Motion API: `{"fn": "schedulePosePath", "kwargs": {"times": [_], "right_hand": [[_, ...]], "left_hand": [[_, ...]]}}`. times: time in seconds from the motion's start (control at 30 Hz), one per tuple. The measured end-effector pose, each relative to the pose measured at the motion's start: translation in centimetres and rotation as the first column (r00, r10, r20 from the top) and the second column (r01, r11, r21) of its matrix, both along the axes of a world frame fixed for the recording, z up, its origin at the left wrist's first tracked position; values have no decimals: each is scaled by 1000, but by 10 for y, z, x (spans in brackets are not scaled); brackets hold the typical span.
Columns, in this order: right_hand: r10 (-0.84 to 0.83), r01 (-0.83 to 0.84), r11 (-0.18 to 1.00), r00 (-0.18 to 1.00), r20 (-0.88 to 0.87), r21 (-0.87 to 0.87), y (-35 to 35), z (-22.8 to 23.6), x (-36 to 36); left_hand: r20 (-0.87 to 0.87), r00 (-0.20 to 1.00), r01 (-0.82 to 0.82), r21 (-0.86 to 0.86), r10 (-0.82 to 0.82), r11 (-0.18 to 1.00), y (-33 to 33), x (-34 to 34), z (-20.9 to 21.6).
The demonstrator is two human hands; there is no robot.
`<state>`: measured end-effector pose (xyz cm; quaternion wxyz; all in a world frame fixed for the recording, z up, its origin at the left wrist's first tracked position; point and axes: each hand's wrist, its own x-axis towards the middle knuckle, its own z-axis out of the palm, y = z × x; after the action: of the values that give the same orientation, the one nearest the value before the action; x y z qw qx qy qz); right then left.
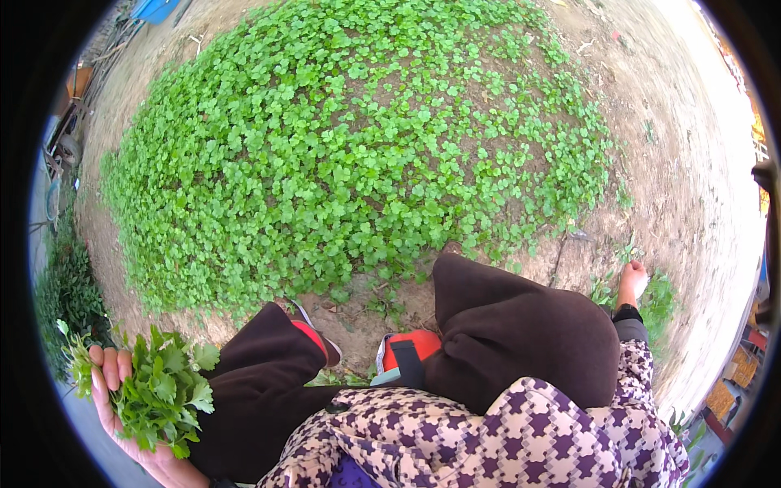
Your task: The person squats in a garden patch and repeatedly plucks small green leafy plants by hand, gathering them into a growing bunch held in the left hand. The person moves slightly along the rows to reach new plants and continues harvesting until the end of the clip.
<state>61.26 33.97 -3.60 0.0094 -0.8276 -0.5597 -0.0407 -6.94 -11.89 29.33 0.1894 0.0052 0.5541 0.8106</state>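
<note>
At the lower left, my left hand (122,407) is closed round a bunch of leafy greens (167,390); the leaves are lobed and look like coriander or celery. The stems are mostly hidden by the leaves and fingers. Out at the right, my right hand (632,283) reaches low to the ground with its fingers curled, beside a small patch of green plants (657,305). What those fingers hold, if anything, I cannot make out. In front of my knees spreads a dense bed of low leafy plants (325,163), with thinner growth toward its right side.
Bare soil (667,163) borders the bed. Between my legs lies a red item with a dark strap (416,350), near my shoe (325,342). A dark green bush (73,285) grows at the left. A blue container (154,10) stands at the far left.
</note>
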Motion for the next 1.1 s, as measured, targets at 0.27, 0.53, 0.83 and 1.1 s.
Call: {"fn": "schedulePosePath", "kwargs": {"times": [0.27, 0.53, 0.83, 1.1], "right_hand": [[48, -47, 998, 998, -30, 31, 12, -13, -6], [392, -412, 911, 872, -292, -6, 29, -12, -151], [640, -739, 665, 486, -595, 113, 17, -33, -363], [846, -949, 303, 312, -432, -92, -9, -76, -434]], "left_hand": [[15, 997, 71, 30, -72, 997, 1, 1, 1], [-15, 1000, 16, -30, -17, 999, -5, -6, -1], [3, 1000, 9, -107, -9, 994, 1, -16, -1], [21, 995, 98, -83, -97, 992, 1, -26, -6]]}}
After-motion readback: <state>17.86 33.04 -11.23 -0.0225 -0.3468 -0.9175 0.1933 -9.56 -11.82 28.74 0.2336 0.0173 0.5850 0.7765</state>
